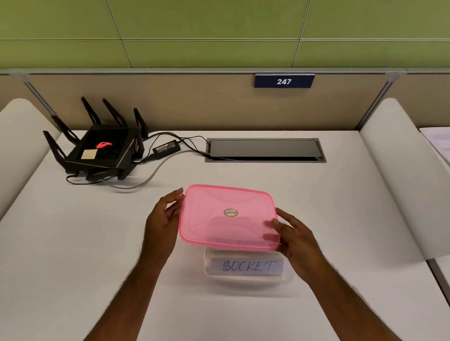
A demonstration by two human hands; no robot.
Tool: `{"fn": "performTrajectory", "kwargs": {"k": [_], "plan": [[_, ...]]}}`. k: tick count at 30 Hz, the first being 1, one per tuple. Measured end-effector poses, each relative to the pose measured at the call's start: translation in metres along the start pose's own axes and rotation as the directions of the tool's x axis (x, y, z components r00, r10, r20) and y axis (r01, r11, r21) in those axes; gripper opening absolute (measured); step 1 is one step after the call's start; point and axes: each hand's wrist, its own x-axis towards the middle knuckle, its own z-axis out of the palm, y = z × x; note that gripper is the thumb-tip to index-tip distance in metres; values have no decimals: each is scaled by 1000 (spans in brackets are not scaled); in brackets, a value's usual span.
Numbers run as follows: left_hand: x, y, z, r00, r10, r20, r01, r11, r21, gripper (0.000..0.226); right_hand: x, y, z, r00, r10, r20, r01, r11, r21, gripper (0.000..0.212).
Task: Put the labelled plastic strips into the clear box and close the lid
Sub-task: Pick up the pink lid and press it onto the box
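Two hands on one pink lid (228, 217), held just above the clear box (246, 274) at desk (52, 264) centre. Left hand (163, 219): fingers spread, touching the lid's left edge. Right hand (293, 237): thumb on top, fingers beneath, pinching the right edge. Lid judged light, thin, flexible, somewhat slick; best held at opposite short edges. Strips not discernible; box contents blurred. Writing: "SOCKET" label (246, 266) on box front; round sticker (230, 212) on lid, illegible; "247" plate (284, 81) on the partition.
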Motion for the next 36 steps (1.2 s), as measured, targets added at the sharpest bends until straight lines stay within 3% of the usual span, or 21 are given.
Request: {"fn": "performTrajectory", "kwargs": {"k": [3, 7, 9, 14, 22, 36], "plan": [[0, -2, 14, 999, -34, 9, 34, 999, 2, 29, -5, -1, -18, 1000, -4, -28, 4, 1000, 10, 45], [-2, -8, 33, 967, -253, 19, 250, 935, -252, 24, -13, -1, -42, 998, -1, -68, 1, 1000, -11, 46], [-2, -12, 43, 945, -326, 18, 317, 905, -283, 22, -17, -1, -52, 997, 1, -77, -4, 999, -36, 49], [-2, -28, 65, 912, -409, -16, 406, 910, -84, 14, -25, 6, -70, 995, -13, -102, 2, 994, -105, 60], [1, -44, 87, 898, -440, 5, 434, 886, 165, 23, -32, 18, -83, 994, -24, -108, 6, 987, -162, 49], [0, -39, 109, 910, -406, 79, 363, 875, 320, 23, -34, 19, -101, 992, -23, -123, -1, 981, -195, 49]]}}
